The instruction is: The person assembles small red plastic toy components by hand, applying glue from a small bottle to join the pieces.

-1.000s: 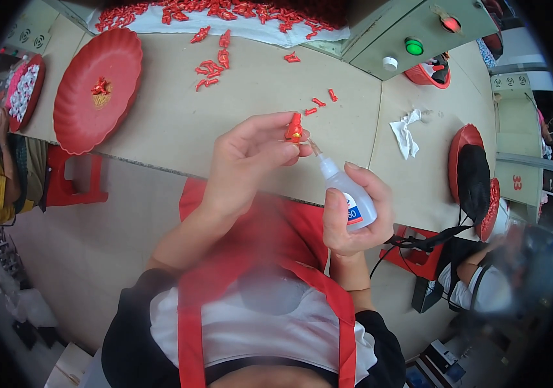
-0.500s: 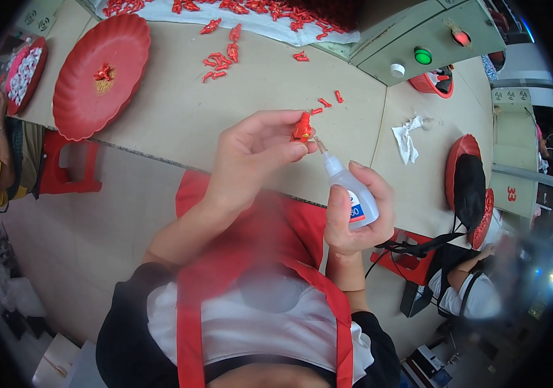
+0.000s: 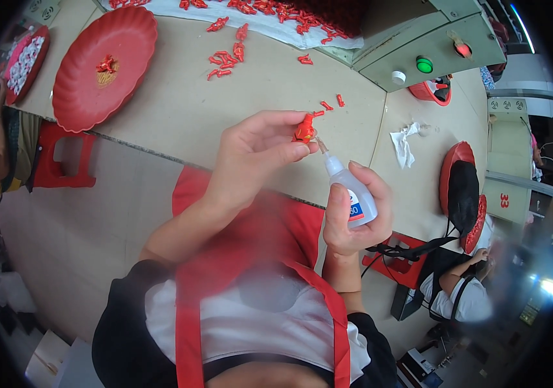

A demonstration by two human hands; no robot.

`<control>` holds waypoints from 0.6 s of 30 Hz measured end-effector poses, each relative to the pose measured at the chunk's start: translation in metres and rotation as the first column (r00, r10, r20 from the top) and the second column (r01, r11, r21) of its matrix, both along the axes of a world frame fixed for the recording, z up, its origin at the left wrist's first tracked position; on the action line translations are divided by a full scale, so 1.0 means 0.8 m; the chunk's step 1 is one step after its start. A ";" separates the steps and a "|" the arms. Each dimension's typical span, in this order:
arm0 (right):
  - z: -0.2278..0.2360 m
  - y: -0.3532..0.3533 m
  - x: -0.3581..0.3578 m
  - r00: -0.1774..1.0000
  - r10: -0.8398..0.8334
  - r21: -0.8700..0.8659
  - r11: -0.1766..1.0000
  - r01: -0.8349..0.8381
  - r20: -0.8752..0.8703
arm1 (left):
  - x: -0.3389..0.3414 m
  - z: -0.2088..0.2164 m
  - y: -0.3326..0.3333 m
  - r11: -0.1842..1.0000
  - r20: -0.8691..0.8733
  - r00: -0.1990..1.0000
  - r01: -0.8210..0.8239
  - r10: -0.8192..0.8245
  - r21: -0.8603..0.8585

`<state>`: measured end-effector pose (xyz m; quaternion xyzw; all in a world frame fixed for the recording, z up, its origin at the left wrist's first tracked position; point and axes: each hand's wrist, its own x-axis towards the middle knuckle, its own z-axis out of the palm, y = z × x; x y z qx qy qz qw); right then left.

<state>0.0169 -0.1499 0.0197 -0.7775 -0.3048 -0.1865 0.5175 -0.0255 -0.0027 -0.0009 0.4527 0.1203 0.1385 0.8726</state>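
Between the thumb and fingertips of my left hand [image 3: 250, 149] is a small red figurine [image 3: 304, 129] with yellow markings, held above the table's near edge. My right hand [image 3: 361, 216] grips a soft clear glue bottle [image 3: 356, 200] with a white cap. The bottle leans up and to the left, its thin nozzle [image 3: 322, 147] right at the figurine's lower right side; whether it touches I cannot tell. Just beyond the figurine, a few small red pieces [image 3: 327, 105] lie on the table.
A scalloped red tray [image 3: 131, 77] with small red and gold parts sits at the left. More red parts [image 3: 226, 58] lie farther back, before a white cloth [image 3: 179, 11]. A green control box [image 3: 412, 48] stands at back right, with a crumpled white tissue [image 3: 403, 149] nearer. People work at both sides.
The view has shifted slightly, so the surroundings sit a little differently in the picture. Both hands keep the same hold on the figurine and the glue bottle, with the nozzle still at the figurine.
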 end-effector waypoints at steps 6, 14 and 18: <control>0.001 0.003 -0.002 1.000 0.012 -0.010 1.000 -0.012 -0.003 | 0.001 -0.003 0.002 1.000 -0.003 1.000 0.003 -0.003 -0.014; 0.003 0.002 0.000 1.000 0.018 -0.006 1.000 -0.018 0.023 | -0.001 -0.001 0.001 1.000 -0.017 1.000 0.018 -0.018 -0.024; 0.005 0.002 0.000 0.998 0.043 -0.013 0.999 -0.043 0.036 | -0.001 -0.004 0.001 0.999 -0.025 0.999 0.027 -0.028 -0.047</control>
